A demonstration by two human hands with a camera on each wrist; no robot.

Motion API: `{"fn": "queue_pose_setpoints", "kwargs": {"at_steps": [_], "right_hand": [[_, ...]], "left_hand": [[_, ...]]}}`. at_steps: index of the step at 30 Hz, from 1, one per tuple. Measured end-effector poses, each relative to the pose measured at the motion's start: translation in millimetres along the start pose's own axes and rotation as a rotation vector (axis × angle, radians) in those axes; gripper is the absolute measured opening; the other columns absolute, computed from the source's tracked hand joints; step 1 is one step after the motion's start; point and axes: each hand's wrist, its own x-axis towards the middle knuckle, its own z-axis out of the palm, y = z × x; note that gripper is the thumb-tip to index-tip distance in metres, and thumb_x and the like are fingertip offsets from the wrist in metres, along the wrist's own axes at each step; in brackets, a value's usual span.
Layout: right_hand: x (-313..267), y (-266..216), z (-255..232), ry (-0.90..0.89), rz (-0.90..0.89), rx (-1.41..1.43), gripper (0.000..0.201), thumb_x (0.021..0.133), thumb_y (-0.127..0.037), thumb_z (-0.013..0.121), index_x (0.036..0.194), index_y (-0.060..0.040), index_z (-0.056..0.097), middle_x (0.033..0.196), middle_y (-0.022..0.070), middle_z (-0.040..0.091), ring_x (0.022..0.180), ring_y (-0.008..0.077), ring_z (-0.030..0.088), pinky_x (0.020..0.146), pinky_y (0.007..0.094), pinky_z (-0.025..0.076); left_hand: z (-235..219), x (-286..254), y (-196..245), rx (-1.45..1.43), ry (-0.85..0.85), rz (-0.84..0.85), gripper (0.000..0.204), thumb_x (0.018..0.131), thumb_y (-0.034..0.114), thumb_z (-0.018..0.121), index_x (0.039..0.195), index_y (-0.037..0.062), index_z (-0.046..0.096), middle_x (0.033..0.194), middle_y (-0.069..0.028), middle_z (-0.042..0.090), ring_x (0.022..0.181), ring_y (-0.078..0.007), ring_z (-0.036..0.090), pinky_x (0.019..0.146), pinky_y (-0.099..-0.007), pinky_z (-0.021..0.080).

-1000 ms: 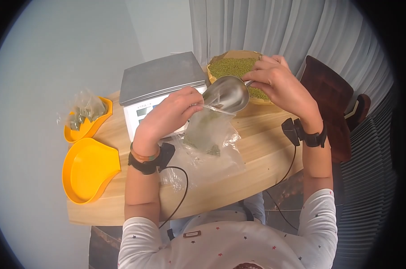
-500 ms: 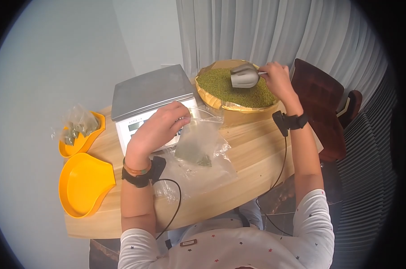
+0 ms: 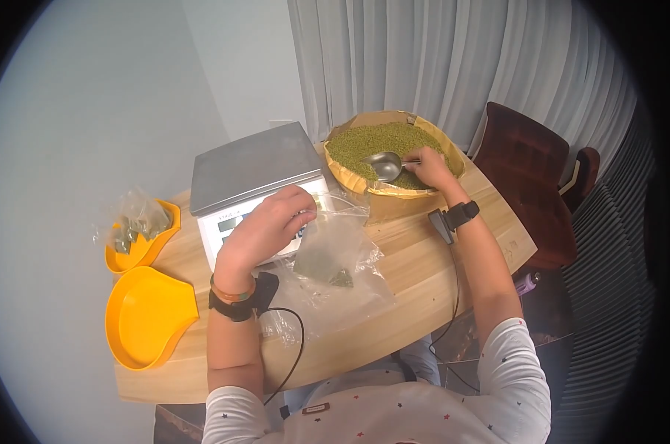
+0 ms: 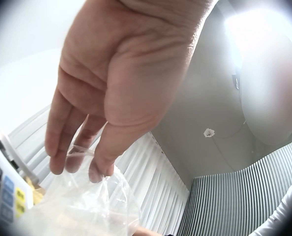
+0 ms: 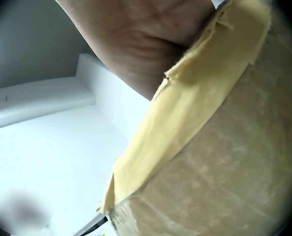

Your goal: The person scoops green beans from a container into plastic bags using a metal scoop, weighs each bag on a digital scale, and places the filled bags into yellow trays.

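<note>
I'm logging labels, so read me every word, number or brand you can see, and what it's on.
Nothing reads clearly.
White electronic scale with grey metal platform: front lettering and display too small.
Its black, blue and yellow keypad buttons: characters blurred.
Small brown rectangular shirt patch: too small.

The left hand is pointing fingers-down and pinching the top of the bag between thumb and fingers. The bag, see-through and creased, is hanging below the fingertips. At the left border a keypad is showing dark, blue and yellow keys. A pale pleated curtain is hanging behind, and a light is glaring at upper right, above a ridged grey surface.
</note>
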Motion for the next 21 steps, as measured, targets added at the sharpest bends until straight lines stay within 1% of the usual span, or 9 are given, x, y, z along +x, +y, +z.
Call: {"fn": "queue_pose_setpoints", "kwargs": {"at_steps": [1, 3, 4, 6, 10, 12, 16, 18, 21], "right_hand": [[2, 7, 0, -0.001, 0.001, -0.001, 0.02, 0.086, -0.008, 0.072, 0.105, -0.0066, 0.076, 0.102, 0.0137, 0.074, 0.103, 0.0271, 0.068, 0.092, 0.0397, 0.048], [4, 16, -2, -0.058, 0.069, 0.171, 0.02, 0.086, -0.006, 0.073, 0.106, -0.0027, 0.075, 0.101, 0.0124, 0.075, 0.099, 0.0218, 0.068, 0.086, 0.0339, 0.051], [3, 21, -3, -0.059, 0.069, 0.171, 0.02, 0.086, -0.006, 0.073, 0.106, -0.0027, 0.075, 0.101, 0.0124, 0.075, 0.099, 0.0218, 0.068, 0.086, 0.0339, 0.051], [0, 24, -8, -0.068, 0.095, 0.375, 0.019, 0.088, -0.005, 0.072, 0.106, -0.0004, 0.074, 0.1, 0.0102, 0.073, 0.096, 0.0189, 0.065, 0.087, 0.0314, 0.05], [-8, 25, -16, -0.061, 0.165, 0.513, 0.019, 0.09, -0.005, 0.071, 0.109, -0.0005, 0.073, 0.101, 0.0068, 0.071, 0.094, 0.0161, 0.063, 0.087, 0.0296, 0.049], [-12, 24, -17, -0.012, 0.178, 0.656, 0.018, 0.091, -0.002, 0.069, 0.108, 0.0031, 0.072, 0.091, 0.0052, 0.07, 0.082, 0.0123, 0.063, 0.077, 0.0266, 0.051], [-9, 35, -15, -0.029, 0.159, 0.682, 0.02, 0.091, -0.002, 0.069, 0.11, 0.0034, 0.07, 0.09, 0.0038, 0.068, 0.082, 0.0111, 0.062, 0.076, 0.0257, 0.05], [-8, 37, -16, -0.071, 0.176, 0.687, 0.022, 0.092, -0.008, 0.069, 0.112, 0.0008, 0.07, 0.096, 0.0021, 0.068, 0.09, 0.0116, 0.061, 0.084, 0.0262, 0.048], [-10, 31, -19, -0.03, 0.157, 0.613, 0.023, 0.092, -0.009, 0.07, 0.112, 0.0005, 0.07, 0.096, 0.0022, 0.068, 0.09, 0.0122, 0.061, 0.084, 0.0265, 0.048]], "left_hand": [[0, 0, 0, 0.002, -0.004, -0.007, 0.012, 0.094, 0.012, 0.063, 0.101, 0.0019, 0.062, 0.099, -0.015, 0.06, 0.091, -0.038, 0.06, 0.078, -0.0426, 0.048], [0, 0, 1, 0.002, -0.007, -0.016, 0.012, 0.094, 0.012, 0.063, 0.101, 0.0022, 0.062, 0.099, -0.0148, 0.06, 0.091, -0.0378, 0.06, 0.078, -0.0425, 0.049], [-1, 0, 2, -0.006, -0.009, -0.024, 0.012, 0.094, 0.012, 0.063, 0.101, 0.0024, 0.062, 0.099, -0.0148, 0.06, 0.091, -0.0376, 0.06, 0.078, -0.0424, 0.049], [-1, -1, 1, -0.013, -0.011, -0.032, 0.012, 0.094, 0.013, 0.062, 0.101, 0.0027, 0.063, 0.099, -0.0147, 0.06, 0.091, -0.0375, 0.06, 0.078, -0.0424, 0.049], [-1, 0, 3, 0.013, -0.017, -0.033, 0.013, 0.094, 0.012, 0.065, 0.102, 0.0014, 0.063, 0.098, -0.0137, 0.063, 0.089, -0.0342, 0.061, 0.078, -0.039, 0.05], [-1, 0, 3, 0.012, -0.02, -0.039, 0.013, 0.094, 0.012, 0.065, 0.102, 0.0015, 0.063, 0.098, -0.0136, 0.063, 0.089, -0.0341, 0.061, 0.078, -0.0391, 0.05], [-1, 0, 3, 0.009, -0.026, -0.039, 0.013, 0.094, 0.013, 0.064, 0.102, 0.0024, 0.063, 0.099, -0.0139, 0.062, 0.09, -0.0355, 0.061, 0.079, -0.0407, 0.05], [-2, 1, 3, 0.002, -0.035, -0.051, 0.013, 0.094, 0.013, 0.062, 0.102, 0.0029, 0.064, 0.1, -0.0144, 0.061, 0.091, -0.0369, 0.06, 0.079, -0.0422, 0.049], [-1, 0, 0, -0.014, -0.021, -0.028, 0.013, 0.094, 0.013, 0.063, 0.102, 0.0023, 0.064, 0.1, -0.014, 0.061, 0.093, -0.036, 0.06, 0.081, -0.0417, 0.049]]}}
